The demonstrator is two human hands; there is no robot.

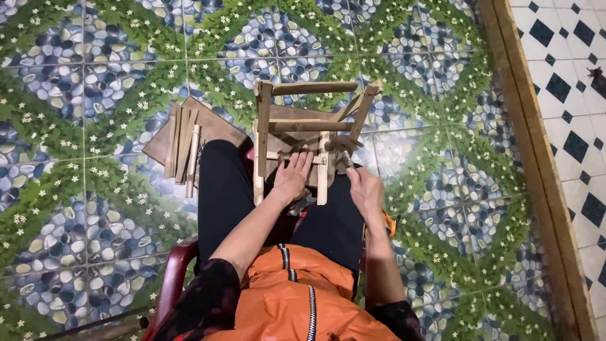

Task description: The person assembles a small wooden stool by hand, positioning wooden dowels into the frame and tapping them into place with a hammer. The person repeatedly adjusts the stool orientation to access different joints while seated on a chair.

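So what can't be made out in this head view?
- Hammer handle: mostly hidden inside the right hand.
- Wooden frame joint under the left hand: covered by the palm; no nail can be made out.
- Red chair: seat hidden by the person's legs and orange jacket.
- Stacked wooden slats: count unclear, they overlap.

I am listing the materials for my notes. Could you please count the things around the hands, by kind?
Wooden frame, under the left hand: 1
Hammer, in the right hand: 1
Bundle of loose wooden slats: 1 (single slats too close to count)
Flat board beneath them: 1
Red plastic chair: 1
Total: 5
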